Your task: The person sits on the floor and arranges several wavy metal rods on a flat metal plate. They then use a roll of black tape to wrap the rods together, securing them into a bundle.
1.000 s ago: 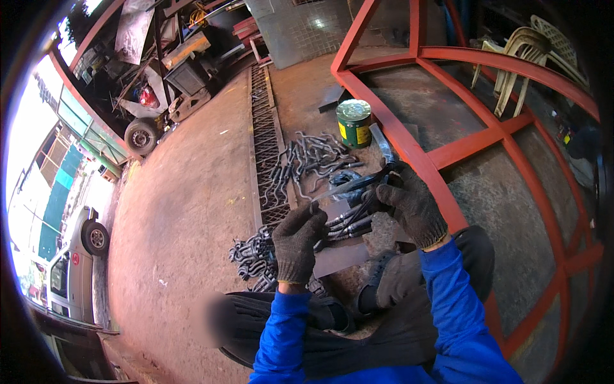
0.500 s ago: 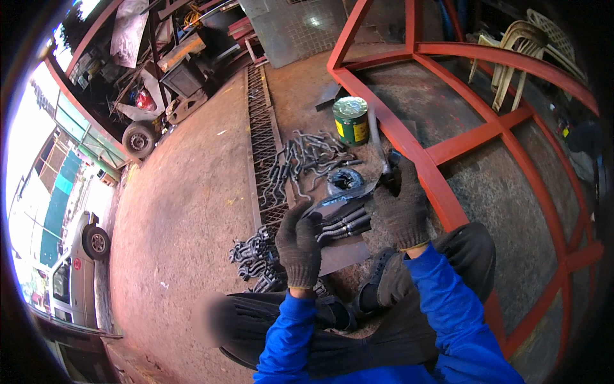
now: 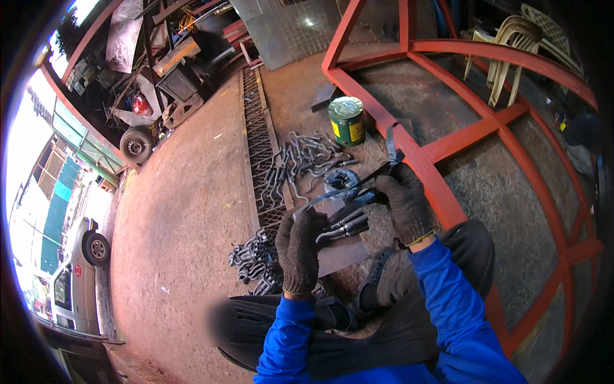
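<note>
A thin, dark, shiny strip [image 3: 358,185] runs between my two hands. My left hand [image 3: 299,246], in a dark knit glove, is closed on its near end, fingers pinched together. My right hand [image 3: 404,201], gloved the same way, grips the other end, and a loose grey tail [image 3: 391,144] stands up beyond its fingers. Below the strip lies a bundle of dark, ribbed rods [image 3: 348,227] on a flat metal plate [image 3: 342,255]. A bluish-black coil [image 3: 342,182] of what looks like film or strip sits just behind. What the strip is made of, I cannot tell.
Bent metal rods [image 3: 300,160] lie scattered ahead, with another pile [image 3: 256,259] left of my left hand. A green can [image 3: 346,121] stands beside the red steel frame [image 3: 416,157] on my right. A floor grating [image 3: 256,128] runs away from me.
The strip has turned narrower to view and looks straighter between my hands. Its loose tail has swung and dropped near my right hand. My left hand has shifted slightly.
</note>
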`<state>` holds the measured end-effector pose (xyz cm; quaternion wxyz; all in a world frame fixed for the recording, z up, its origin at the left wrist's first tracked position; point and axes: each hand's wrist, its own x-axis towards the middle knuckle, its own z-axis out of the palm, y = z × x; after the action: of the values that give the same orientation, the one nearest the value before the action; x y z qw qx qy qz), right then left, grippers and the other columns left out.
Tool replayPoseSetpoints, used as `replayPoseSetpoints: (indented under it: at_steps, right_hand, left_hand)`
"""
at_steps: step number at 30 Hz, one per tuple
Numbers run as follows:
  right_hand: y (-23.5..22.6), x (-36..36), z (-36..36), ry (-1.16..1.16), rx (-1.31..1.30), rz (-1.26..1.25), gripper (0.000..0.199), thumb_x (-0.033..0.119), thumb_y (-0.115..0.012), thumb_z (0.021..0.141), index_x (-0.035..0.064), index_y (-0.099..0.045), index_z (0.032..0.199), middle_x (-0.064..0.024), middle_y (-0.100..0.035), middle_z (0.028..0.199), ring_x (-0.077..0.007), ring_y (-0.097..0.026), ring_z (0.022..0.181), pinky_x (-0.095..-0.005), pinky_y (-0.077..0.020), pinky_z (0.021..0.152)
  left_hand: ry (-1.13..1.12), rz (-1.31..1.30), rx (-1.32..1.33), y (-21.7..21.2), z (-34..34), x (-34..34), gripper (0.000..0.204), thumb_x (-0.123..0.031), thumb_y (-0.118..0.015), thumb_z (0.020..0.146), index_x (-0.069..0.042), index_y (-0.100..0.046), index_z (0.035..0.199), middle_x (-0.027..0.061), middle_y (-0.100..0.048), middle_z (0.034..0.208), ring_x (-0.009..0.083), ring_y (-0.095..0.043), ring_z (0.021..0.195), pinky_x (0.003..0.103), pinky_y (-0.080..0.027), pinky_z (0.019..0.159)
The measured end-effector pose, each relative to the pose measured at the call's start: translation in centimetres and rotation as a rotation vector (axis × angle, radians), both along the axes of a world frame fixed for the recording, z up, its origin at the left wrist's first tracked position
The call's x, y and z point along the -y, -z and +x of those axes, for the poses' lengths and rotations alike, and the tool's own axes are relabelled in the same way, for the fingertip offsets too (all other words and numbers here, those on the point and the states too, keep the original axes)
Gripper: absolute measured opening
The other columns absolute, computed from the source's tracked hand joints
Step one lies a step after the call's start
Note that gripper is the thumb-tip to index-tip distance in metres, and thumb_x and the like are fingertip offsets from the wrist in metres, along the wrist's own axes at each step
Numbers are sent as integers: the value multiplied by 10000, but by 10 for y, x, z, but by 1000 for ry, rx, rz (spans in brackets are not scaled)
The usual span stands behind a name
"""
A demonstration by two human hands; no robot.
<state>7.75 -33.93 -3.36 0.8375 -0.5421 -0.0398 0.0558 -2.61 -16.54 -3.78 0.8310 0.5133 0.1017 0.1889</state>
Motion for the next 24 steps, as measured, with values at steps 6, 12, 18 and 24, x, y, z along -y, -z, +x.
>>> replayPoseSetpoints:
  at_steps: [6, 12, 18, 24]
  right_hand:
    - [11, -5, 3, 256, 191, -321, 101, 54, -641, 869, 58, -577, 947, -18, -591, 800, -95, -578, 669, -256, -510, 579]
    - [6, -5, 4, 129, -92, -2, 53, 103, -591, 912, 60, -573, 937, -13, -579, 791, -92, -577, 708, -266, -498, 618]
    - [15, 12, 19, 99, 175, -255, 115, 160, -538, 964, 91, -603, 1031, -6, -615, 787, -75, -520, 547, -230, -457, 501]
    - [-3, 25, 25, 54, 127, -200, 166, 143, -542, 960, 94, -605, 1105, -45, -655, 868, -77, -557, 579, -225, -468, 517]
  left_hand:
    - [-76, 124, -42, -15, -2, 11, 263, -219, -631, 933, 2, -623, 1076, 88, -679, 935, 162, -647, 855, 284, -526, 729]
    - [-35, 537, -49, -14, -10, 10, 215, -163, -671, 885, 12, -648, 1009, 60, -664, 830, 116, -604, 725, 273, -492, 661]
    - [217, 716, 100, -2, -3, 7, 142, -99, -712, 821, 5, -680, 912, 54, -652, 810, 164, -604, 817, 305, -477, 718]
    - [492, 981, 563, -5, 5, -9, 210, -199, -770, 751, -93, -761, 932, 74, -712, 963, 296, -623, 962, 442, -456, 895]
